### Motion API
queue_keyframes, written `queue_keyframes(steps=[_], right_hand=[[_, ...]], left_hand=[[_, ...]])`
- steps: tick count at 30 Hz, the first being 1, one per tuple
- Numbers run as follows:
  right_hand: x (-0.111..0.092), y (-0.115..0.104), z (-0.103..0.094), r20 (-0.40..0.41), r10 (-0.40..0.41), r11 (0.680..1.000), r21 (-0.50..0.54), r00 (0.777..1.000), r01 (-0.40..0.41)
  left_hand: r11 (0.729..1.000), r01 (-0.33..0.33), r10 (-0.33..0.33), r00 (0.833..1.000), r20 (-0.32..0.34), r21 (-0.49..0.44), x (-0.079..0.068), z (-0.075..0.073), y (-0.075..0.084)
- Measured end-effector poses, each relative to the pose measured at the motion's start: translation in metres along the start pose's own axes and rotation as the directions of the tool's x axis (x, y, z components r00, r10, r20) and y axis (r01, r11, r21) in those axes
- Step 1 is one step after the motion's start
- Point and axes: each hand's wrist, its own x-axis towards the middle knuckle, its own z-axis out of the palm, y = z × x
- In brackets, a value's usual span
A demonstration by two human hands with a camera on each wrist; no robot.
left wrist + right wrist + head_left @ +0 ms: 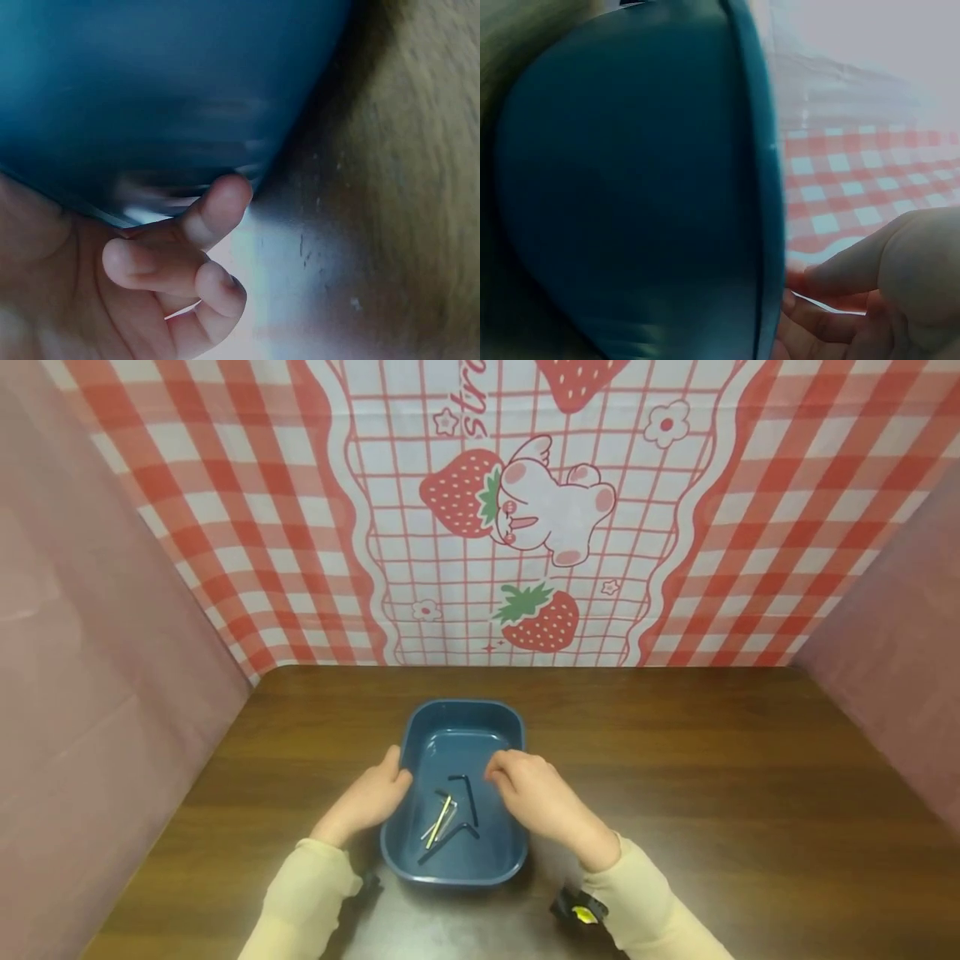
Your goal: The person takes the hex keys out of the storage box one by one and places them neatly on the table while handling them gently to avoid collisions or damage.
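Observation:
A dark blue plastic tray [461, 703] sits mid-table on the brown wooden top. Inside it lie a black hex key [470, 796], a silvery-yellow one [439, 820] and another black one [448, 843]. My left hand [367, 802] holds the tray's left rim, thumb over the edge. In the left wrist view its fingers [214, 210] curl against the tray's outer wall [165, 97]. My right hand [536, 797] grips the right rim, its fingers bent over the edge towards the inside. The right wrist view shows those fingers [832, 289] just past the tray's rim [761, 187].
The wooden table [712, 777] stretches left and right of the tray. A red-and-white checked strawberry cloth [480, 510] hangs behind it, and pink panels [90, 693] close both sides. Small black devices [577, 910] sit at my wrists.

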Motion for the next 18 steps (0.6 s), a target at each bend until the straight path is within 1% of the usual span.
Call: queue_keyframes(steps=[4, 7, 13, 18], right_hand=[[0.002, 0.003, 0.002, 0.02, -0.005, 1.0, -0.008, 1.0, 0.005], [0.004, 0.002, 0.002, 0.04, -0.008, 1.0, 0.002, 0.999, 0.008], [0.01, 0.0, 0.008, 0.097, -0.042, 0.999, -0.027, 0.994, 0.044], [0.016, -0.002, 0.012, 0.113, -0.061, 0.997, -0.041, 0.992, 0.066]], left_hand=[[1.0, -0.007, 0.007, 1.0, 0.005, -0.011, 0.0, 0.002, 0.005], [1.0, -0.014, 0.014, 1.0, -0.001, -0.012, -0.001, 0.0, 0.007], [1.0, -0.012, 0.012, 1.0, -0.011, -0.011, -0.002, -0.002, 0.006], [1.0, -0.007, 0.007, 1.0, -0.011, -0.006, -0.001, -0.001, 0.004]])
